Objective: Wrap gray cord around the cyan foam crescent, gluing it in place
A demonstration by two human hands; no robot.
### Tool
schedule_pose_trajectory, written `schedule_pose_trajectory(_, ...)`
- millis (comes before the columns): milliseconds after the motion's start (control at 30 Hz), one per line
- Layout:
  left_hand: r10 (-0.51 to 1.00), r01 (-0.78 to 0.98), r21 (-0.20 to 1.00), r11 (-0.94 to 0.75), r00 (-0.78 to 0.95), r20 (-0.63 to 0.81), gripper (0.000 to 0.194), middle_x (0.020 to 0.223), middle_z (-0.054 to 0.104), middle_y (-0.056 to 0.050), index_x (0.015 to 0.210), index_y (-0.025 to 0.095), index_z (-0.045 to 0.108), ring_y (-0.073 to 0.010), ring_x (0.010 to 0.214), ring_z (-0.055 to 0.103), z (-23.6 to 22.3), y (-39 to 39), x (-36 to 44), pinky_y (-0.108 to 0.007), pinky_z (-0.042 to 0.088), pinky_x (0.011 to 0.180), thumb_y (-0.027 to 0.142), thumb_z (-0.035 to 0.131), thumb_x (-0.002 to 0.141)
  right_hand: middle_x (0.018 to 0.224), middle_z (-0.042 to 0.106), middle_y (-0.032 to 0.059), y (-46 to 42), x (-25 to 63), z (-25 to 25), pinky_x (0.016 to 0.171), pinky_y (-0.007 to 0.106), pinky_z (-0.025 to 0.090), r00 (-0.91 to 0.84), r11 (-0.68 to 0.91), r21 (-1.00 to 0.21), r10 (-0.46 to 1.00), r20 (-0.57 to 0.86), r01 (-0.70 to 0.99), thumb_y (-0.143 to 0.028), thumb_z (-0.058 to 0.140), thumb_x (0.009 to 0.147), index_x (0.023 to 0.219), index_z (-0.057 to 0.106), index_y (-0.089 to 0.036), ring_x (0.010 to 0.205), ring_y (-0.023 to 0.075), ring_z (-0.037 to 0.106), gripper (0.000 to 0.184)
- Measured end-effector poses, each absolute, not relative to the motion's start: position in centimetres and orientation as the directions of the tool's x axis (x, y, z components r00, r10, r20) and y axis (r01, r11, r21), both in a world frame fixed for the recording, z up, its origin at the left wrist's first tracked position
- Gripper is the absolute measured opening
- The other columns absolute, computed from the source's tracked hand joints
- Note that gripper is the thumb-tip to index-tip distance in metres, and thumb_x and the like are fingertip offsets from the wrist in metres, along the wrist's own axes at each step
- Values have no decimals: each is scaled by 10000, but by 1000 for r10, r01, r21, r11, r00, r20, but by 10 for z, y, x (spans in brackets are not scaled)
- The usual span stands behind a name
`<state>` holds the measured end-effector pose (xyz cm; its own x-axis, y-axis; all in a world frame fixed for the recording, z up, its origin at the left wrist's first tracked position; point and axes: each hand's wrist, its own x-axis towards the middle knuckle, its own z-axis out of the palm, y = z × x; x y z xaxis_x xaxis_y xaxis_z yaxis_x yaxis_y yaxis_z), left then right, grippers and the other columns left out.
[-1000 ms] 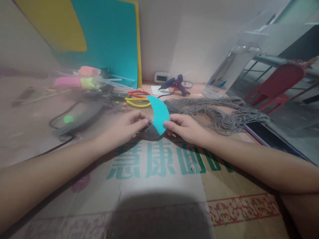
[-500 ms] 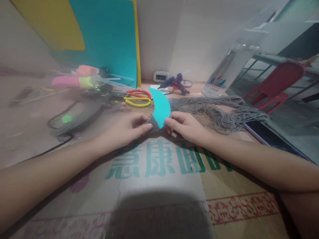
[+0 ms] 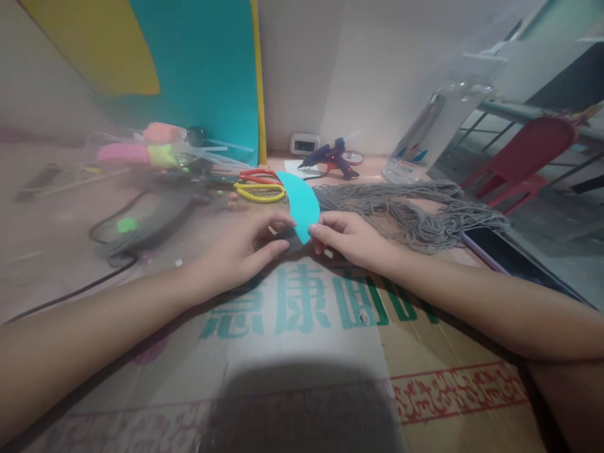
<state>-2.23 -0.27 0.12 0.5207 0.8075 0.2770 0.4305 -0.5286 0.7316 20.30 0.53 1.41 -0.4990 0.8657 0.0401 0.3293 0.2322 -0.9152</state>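
A turquoise crescent-shaped foam piece (image 3: 301, 202) stands on edge at the middle of the flattened cardboard (image 3: 302, 327). My right hand (image 3: 349, 238) pinches its lower tip between thumb and forefinger. My left hand (image 3: 240, 246) rests just left of it, fingers curled and touching the piece's inner edge and the grey cord wrapped at its base, which is mostly hidden. A bundle of grey cord (image 3: 406, 211) spreads out behind my right hand.
Yellow and red scissors (image 3: 259, 185) lie behind the crescent. A blue glue gun (image 3: 330, 157) and a small clock (image 3: 304, 145) sit by the wall. A clear bottle (image 3: 425, 135) stands back right, a phone (image 3: 504, 258) right. Foam sheets (image 3: 198, 69) lean left; clutter fills the left side.
The crescent has tipped lower and turned, hiding the grey wrapped end. My left fingers have opened slightly and shifted along it. My right hand has kept its pinch.
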Motion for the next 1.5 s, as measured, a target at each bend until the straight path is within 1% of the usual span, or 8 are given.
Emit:
schedule_pose_trajectory(67, 763, 446, 656, -609, 554, 332, 245, 1089, 616, -55, 1140, 213, 552, -183, 930, 596, 1, -1, -23, -293, 469, 779, 272, 534, 903, 575, 537, -41, 5, 203, 14, 435, 184, 296, -500, 226, -916, 865, 32, 331, -391, 522, 901, 681, 519, -156, 456, 49, 416, 322)
schedule_pose_trajectory(200, 646, 415, 523, -744, 647, 405, 188, 991, 610, -32, 1075, 193, 590, -164, 941, 559, 0, 2, -23, -289, 444, 832, 175, 481, 923, 561, 524, -46, 4, 202, 14, 428, 187, 295, -499, 213, -913, 867, 13, 348, -391, 516, 900, 674, 512, -162, 451, 50, 410, 322)
schedule_pose_trajectory(567, 610, 422, 469, -776, 693, 385, 211, 983, 588, -40, 1074, 179, 594, -156, 941, 548, 1, 1, -23, -276, 440, 823, 150, 428, 945, 556, 515, -47, 4, 202, 13, 436, 185, 315, -492, 223, -899, 870, 10, 377, -379, 511, 907, 672, 519, -159, 452, 49, 418, 322)
schedule_pose_trajectory(900, 625, 432, 484, -761, 689, 368, 176, 964, 596, -48, 1027, 175, 591, -170, 929, 556, 0, 1, -22, -300, 441, 813, 167, 438, 941, 549, 517, -47, 4, 203, 12, 438, 186, 312, -499, 247, -890, 866, 26, 382, -379, 516, 909, 672, 523, -157, 451, 48, 415, 325)
schedule_pose_trajectory(1000, 687, 441, 561, -701, 630, 363, 170, 994, 606, -42, 1083, 189, 534, -168, 896, 582, -3, 0, -22, -313, 460, 797, 193, 472, 924, 545, 516, -49, 4, 203, 13, 436, 186, 309, -496, 236, -896, 868, 21, 375, -384, 516, 910, 677, 523, -157, 447, 48, 415, 325)
schedule_pose_trajectory(1133, 788, 440, 682, -584, 509, 346, 287, 1048, 609, -45, 1142, 208, 462, -171, 856, 610, -6, 1, -22, -331, 488, 767, 284, 565, 884, 563, 534, -42, 3, 203, 13, 458, 192, 325, -493, 264, -891, 868, 52, 370, -377, 519, 909, 672, 529, -154, 464, 51, 427, 325)
schedule_pose_trajectory(1300, 872, 489, 731, -476, 371, 319, 287, 1029, 637, -47, 1054, 207, 521, -217, 961, 619, -4, 4, -22, -365, 494, 816, 380, 619, 847, 618, 578, -25, 2, 203, 12, 514, 200, 376, -500, 338, -855, 859, 109, 394, -360, 575, 875, 704, 569, -145, 528, 68, 486, 274)
schedule_pose_trajectory(1500, 859, 483, 729, -485, 419, 293, 250, 1085, 660, -46, 1078, 206, 585, -210, 1003, 610, -2, 6, -21, -368, 472, 886, 352, 575, 876, 596, 563, -27, 1, 204, 15, 479, 197, 342, -498, 332, -841, 863, 87, 427, -391, 501, 910, 681, 556, -147, 484, 59, 457, 339)
